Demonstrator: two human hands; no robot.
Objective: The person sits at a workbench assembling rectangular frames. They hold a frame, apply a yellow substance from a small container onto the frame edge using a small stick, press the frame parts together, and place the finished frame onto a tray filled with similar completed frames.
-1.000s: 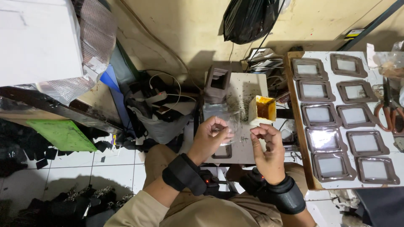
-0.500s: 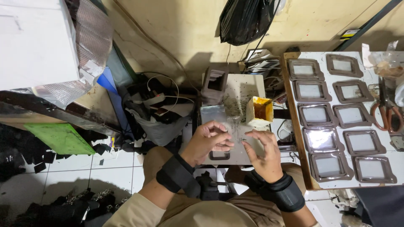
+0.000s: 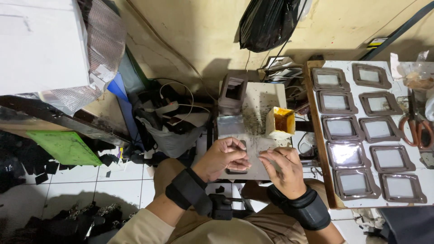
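- Head view, looking down at small grey work board (image 3: 266,101) used as landmark.
- On board: one dark frame piece (image 3: 237,170) at near edge, one stack of dark frames (image 3: 233,92) at far left corner, one yellow glue pot (image 3: 281,122) at right edge, one silvery sheet (image 3: 230,125) left of centre.
- Right of board: white tray (image 3: 343,68) carrying ten dark frames with pale centres, two columns of five.
- Further right of board: one pair of red-handled scissors (image 3: 418,126).
- Behind board: one black plastic bag (image 3: 266,22) hanging on wall.
- Left of board: tangle of cables (image 3: 174,106), one green sheet (image 3: 63,147) on floor tiles.
- Left hand (image 3: 224,156): over near edge of board, fingers curled down, pinching the frame piece.
- Right hand (image 3: 282,167): just right of left hand, fingers bent narrow onto board surface; whether anything gripped, cannot tell.
- Both wrists in black straps, forearms angled inward from lap.
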